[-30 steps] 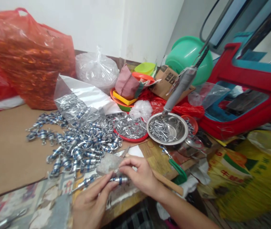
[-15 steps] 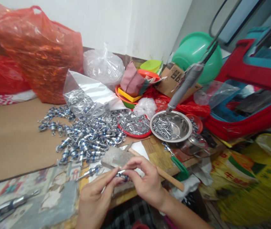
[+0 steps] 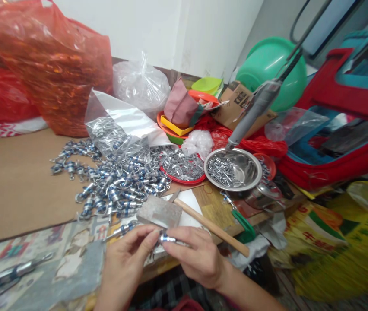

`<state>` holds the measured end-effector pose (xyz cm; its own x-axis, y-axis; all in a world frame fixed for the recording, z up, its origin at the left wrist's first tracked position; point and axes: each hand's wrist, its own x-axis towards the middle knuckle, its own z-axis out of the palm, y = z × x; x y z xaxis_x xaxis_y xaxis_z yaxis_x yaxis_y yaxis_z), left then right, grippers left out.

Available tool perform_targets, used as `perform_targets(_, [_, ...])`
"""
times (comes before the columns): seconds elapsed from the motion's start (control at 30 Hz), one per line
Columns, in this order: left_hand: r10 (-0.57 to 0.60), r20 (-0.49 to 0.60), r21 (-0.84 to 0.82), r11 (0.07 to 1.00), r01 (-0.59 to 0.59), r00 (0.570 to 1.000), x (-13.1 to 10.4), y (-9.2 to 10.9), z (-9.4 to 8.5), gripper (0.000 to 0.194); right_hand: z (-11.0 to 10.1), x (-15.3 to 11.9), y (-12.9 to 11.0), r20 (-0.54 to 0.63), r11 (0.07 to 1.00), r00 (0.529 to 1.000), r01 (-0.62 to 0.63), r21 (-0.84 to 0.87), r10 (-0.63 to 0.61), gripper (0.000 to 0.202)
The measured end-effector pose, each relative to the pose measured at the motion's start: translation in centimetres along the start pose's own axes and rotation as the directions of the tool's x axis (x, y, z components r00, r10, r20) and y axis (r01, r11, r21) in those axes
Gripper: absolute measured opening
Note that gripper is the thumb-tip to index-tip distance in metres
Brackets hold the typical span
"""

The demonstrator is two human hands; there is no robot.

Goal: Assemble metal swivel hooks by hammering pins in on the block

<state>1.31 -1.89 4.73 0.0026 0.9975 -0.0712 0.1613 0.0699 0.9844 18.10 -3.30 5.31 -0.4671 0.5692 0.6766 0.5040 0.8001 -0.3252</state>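
The bench [image 3: 18,181] stands against a white wall and is crowded: a red bag [image 3: 51,65] at the back left, a clear bag [image 3: 140,86] beside it, a green basin [image 3: 268,65] at the right. I see a big pile of clips [image 3: 115,181], silver with blue bands, spread over the brown cardboard. Next to the pile are a red dish [image 3: 184,170] with small metal parts and a steel bowl [image 3: 232,168] with pins. A hammer [image 3: 184,211] lies just in front of my hands, its wooden handle pointing to the right.

My left hand [image 3: 124,263] and right hand [image 3: 200,259] meet low in the middle of the view, and between them is one clip [image 3: 164,238]. The fingers of both hands are closed on it, left ones at its left end, right ones along its right part.

I judge the clip light, stiff and hard, so it does not bend under a pinch. The polished metal is probably slippery, and the piece is small, so it can escape easily. The best hold is on the banded barrel, with fingertips on opposite sides. The thin end parts look less safe to press.
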Motion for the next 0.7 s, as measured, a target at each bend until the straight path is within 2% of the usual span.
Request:
perform_targets(0.07, [0.037, 0.008, 0.048, 0.998, -0.038, 0.999, 0.0, 0.3, -0.1, 0.014, -0.2, 0.1, 0.2, -0.001, 0.997, 0.998, 0.060, -0.043, -0.060, 0.024])
perform_targets(0.17, [0.114, 0.018, 0.115, 0.987, -0.115, 0.993, -0.1, 0.7, -0.3, 0.012, -0.2, 0.5, 0.4, -0.007, 0.996, 0.996, 0.086, -0.027, -0.087, 0.022])
perform_targets(0.23, [0.141, 0.020, 0.137, 0.980, -0.143, 0.990, 0.0, 0.8, -0.5, 0.013, 0.0, 0.7, 0.5, -0.029, 0.998, 0.998, 0.063, 0.012, -0.063, 0.021])
perform_targets(0.3, [0.130, 0.041, 0.132, 0.982, -0.134, 0.991, 0.1, 0.9, -0.7, 0.014, 0.4, 0.6, 0.6, -0.078, 0.997, 0.997, -0.010, 0.080, 0.016, 0.020])
perform_targets(0.4, [0.009, 0.095, 0.068, 0.998, -0.016, 0.995, 0.2, 0.7, -0.8, 0.015, 1.2, 0.1, 0.6, -0.109, 0.958, 0.977, -0.151, 0.244, 0.182, 0.018])
perform_targets(0.5, [-0.143, 0.093, -0.124, 0.980, 0.154, 0.985, -0.1, 0.1, -0.4, 0.024, 2.0, -0.4, 0.2, -0.098, 0.885, 0.928, -0.305, 0.351, 0.358, 0.013])
perform_targets(0.57, [-0.187, 0.055, -0.261, 0.945, 0.195, 0.981, -0.3, -0.5, 0.0, 0.041, 2.0, -0.2, 0.4, -0.020, 0.838, 0.896, -0.407, 0.364, 0.444, 0.013])
perform_targets(0.63, [-0.198, 0.009, -0.323, 0.927, 0.190, 0.980, -0.2, -1.2, 0.4, 0.054, 1.5, 0.7, 1.7, 0.137, 0.829, 0.882, -0.471, 0.302, 0.452, 0.013])
perform_targets(0.7, [-0.202, -0.005, -0.340, 0.921, 0.188, 0.979, 0.0, -1.7, 0.7, 0.058, 0.6, 2.3, 4.6, 0.249, 0.860, 0.841, -0.508, 0.055, 0.481, 0.013])
